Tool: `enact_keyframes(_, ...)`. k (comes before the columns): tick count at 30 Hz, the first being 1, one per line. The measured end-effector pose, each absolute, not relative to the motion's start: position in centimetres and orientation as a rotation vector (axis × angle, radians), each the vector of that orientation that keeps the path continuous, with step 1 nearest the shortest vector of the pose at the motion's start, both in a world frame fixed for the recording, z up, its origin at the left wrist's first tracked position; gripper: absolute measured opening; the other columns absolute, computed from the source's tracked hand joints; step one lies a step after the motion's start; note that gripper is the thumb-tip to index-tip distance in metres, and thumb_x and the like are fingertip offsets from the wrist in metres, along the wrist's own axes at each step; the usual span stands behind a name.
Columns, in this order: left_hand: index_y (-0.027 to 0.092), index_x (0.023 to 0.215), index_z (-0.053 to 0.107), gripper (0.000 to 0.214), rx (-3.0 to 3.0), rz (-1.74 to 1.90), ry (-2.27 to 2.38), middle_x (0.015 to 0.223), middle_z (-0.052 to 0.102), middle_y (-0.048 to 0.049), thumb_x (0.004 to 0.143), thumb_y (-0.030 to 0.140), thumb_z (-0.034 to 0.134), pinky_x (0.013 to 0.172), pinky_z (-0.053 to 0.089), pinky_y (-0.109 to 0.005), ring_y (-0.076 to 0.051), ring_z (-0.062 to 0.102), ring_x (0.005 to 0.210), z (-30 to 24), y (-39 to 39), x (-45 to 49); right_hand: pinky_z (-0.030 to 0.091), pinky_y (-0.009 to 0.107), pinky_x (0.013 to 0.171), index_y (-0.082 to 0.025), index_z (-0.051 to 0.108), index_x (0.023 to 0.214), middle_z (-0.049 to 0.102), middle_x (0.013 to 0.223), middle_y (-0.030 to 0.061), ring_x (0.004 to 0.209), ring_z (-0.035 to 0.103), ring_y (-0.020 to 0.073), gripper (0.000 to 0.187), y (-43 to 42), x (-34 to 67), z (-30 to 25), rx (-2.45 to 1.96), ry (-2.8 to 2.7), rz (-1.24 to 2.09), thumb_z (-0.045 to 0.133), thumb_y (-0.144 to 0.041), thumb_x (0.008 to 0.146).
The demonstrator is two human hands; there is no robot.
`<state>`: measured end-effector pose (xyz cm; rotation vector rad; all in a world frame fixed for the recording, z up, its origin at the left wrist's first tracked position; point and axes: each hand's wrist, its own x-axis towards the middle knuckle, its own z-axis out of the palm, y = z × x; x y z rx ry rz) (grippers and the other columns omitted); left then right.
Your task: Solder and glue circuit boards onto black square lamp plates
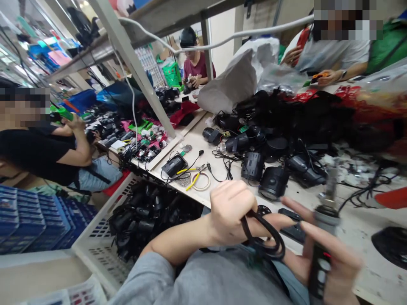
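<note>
My left hand (232,206) is closed around a looped black cord (277,243), its index finger stretched to the right. Its fingertip comes close to the fingers of my right hand (340,258). That hand grips a black electric screwdriver (319,267) with a grey collar, pale buttons, a small red light and a metal tip pointing up; motion blurs it. Behind the hands, partly covered, lies a flat black part (291,226). A round black housing (274,183) and a ribbed black housing (252,166) sit on the white table just beyond.
Yellow-handled pliers (193,180), a tape ring (202,182) and a black box (174,165) lie left on the table. Below it, a white crate (92,243) holds black housings. A metal post (140,72) rises ahead. Co-workers sit left and across. A round black base (389,246) stands right.
</note>
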<state>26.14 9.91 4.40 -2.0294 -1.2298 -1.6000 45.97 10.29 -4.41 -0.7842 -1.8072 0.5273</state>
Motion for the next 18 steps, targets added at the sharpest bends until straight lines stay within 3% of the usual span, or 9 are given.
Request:
enact_keyframes(3, 0.020, 0.062, 0.036, 0.049, -1.984, -1.741, -1.255, 0.054, 0.037, 0.0057, 0.099, 0.043, 0.059, 0.050, 0.031, -0.027, -0.009, 0.038, 0.050, 3.6, 10.0, 25.3, 0.064, 0.039, 0.089, -0.030, 0.047, 0.135, 0.069, 0.124, 0.0120, 0.103, 0.074, 0.0233, 0.059, 9.5, 43.6, -4.2, -0.518, -1.701, 0.885, 0.074, -0.014, 0.084)
enact_keyframes(7, 0.019, 0.062, 0.041, 0.046, -1.892, -1.915, -1.313, 0.057, 0.043, 0.0041, 0.098, 0.037, 0.061, 0.054, 0.035, -0.026, -0.009, 0.042, 0.054, 4.2, 11.2, 22.4, 0.063, 0.030, 0.071, -0.029, 0.047, 0.131, 0.067, 0.116, 0.0085, 0.071, 0.068, 0.0112, 0.054, 8.5, 42.3, -5.0, -0.584, -1.555, 1.025, 0.066, -0.005, 0.087)
enact_keyframes(13, 0.019, 0.056, 0.038, 0.055, -1.868, -1.954, -1.457, 0.054, 0.040, 0.0038, 0.097, 0.048, 0.059, 0.058, 0.036, -0.028, -0.010, 0.043, 0.054, 2.7, 13.9, 19.6, 0.061, 0.029, 0.069, -0.026, 0.049, 0.129, 0.066, 0.107, 0.0070, 0.071, 0.067, 0.0118, 0.046, 9.6, 45.2, -5.5, -0.765, -1.646, 0.882, 0.067, -0.013, 0.089)
enact_keyframes(18, 0.019, 0.054, 0.035, 0.053, -2.133, -1.479, -1.706, 0.053, 0.037, 0.0044, 0.094, 0.041, 0.063, 0.053, 0.028, -0.028, -0.009, 0.035, 0.050, -2.5, 15.0, 17.3, 0.060, 0.028, 0.068, -0.024, 0.056, 0.120, 0.071, 0.098, 0.0055, 0.069, 0.070, 0.0142, 0.031, 10.2, 47.4, -6.0, -0.927, -1.808, 0.820, 0.069, -0.025, 0.091)
